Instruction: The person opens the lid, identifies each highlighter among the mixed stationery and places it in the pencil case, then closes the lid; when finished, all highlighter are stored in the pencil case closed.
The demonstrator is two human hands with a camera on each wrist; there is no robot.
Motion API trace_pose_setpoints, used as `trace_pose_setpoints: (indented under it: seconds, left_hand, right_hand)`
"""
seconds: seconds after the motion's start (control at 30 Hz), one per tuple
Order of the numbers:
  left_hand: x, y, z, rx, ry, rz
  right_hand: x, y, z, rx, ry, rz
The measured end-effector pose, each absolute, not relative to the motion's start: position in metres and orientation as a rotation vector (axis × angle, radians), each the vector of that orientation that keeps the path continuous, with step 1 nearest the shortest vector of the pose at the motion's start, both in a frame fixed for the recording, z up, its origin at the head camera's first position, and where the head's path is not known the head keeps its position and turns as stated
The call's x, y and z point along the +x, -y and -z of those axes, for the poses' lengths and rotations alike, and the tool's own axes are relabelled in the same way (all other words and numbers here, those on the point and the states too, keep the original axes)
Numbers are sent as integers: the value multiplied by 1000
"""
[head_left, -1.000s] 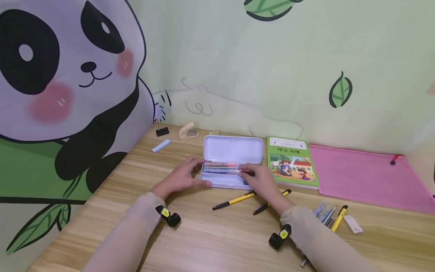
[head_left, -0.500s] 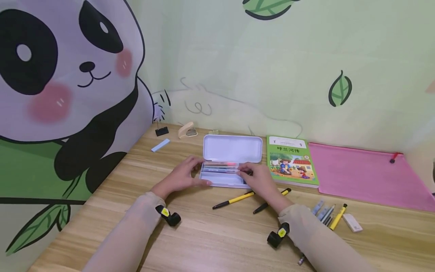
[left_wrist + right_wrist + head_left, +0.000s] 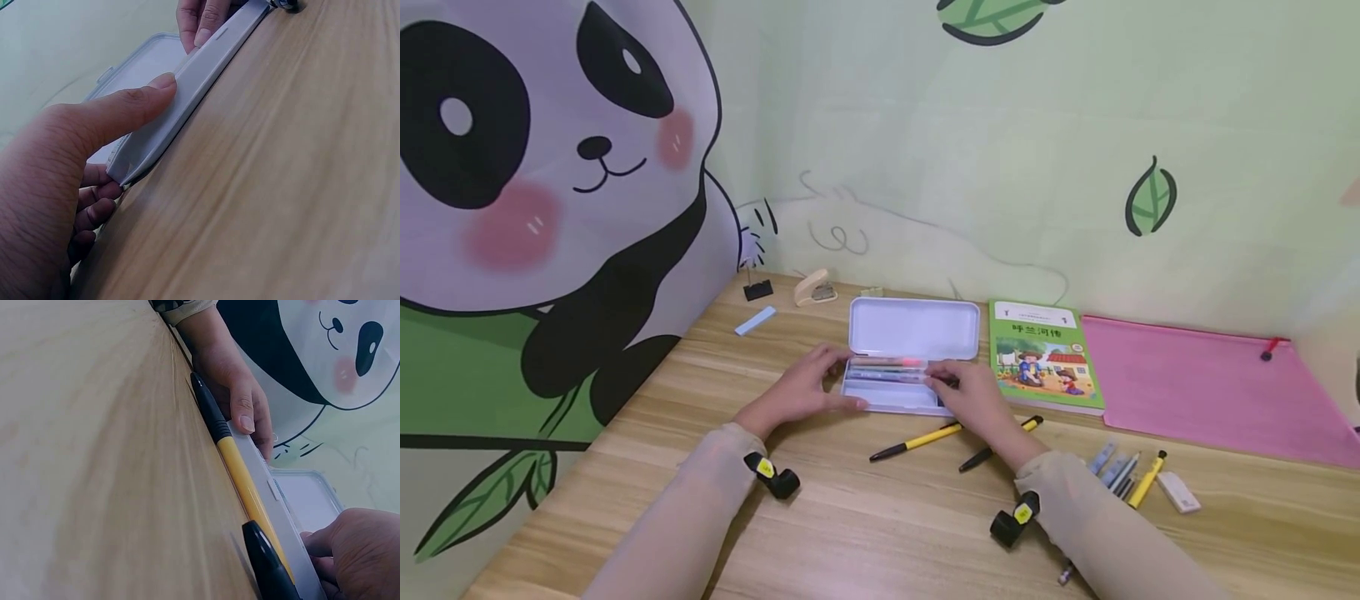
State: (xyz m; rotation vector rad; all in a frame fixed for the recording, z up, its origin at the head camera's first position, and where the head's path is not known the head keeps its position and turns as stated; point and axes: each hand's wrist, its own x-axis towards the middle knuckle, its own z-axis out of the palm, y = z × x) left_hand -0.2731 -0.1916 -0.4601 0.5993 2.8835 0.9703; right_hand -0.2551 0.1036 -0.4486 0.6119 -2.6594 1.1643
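An open white pencil case point(image 3: 913, 329) lies on the wooden table, its lid leaning back toward the wall. Several slim pens point(image 3: 883, 375) lie side by side in its rear part, one with a pink section. My left hand point(image 3: 797, 392) grips the case's left end, thumb along the front edge and fingers round the corner, as the left wrist view also shows. With thumb and forefinger, my right hand point(image 3: 977, 400) pinches at the right ends of the pens; its fingertips partly hide them. Just in front of the case lie two yellow-and-black pens point(image 3: 240, 478).
A green book point(image 3: 1047, 354) and a pink zip pouch point(image 3: 1210, 392) lie to the right. Several pens and pencils point(image 3: 1120, 475) and a white eraser point(image 3: 1178, 492) are near my right forearm. At back left are a stapler point(image 3: 815, 288), a black binder clip point(image 3: 757, 289) and a blue strip point(image 3: 755, 321).
Both hands stay nearly in place at the case. The pens at the right fingertips have shifted slightly and lie a little flatter in the case.
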Motion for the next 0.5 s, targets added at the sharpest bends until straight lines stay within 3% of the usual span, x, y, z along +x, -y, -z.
trace_pose_setpoints:
  seconds: [0.5]
  left_hand:
    - [-274, 191, 461, 599, -2889, -972]
  right_hand:
    - [-256, -105, 449, 615, 2659, -1186]
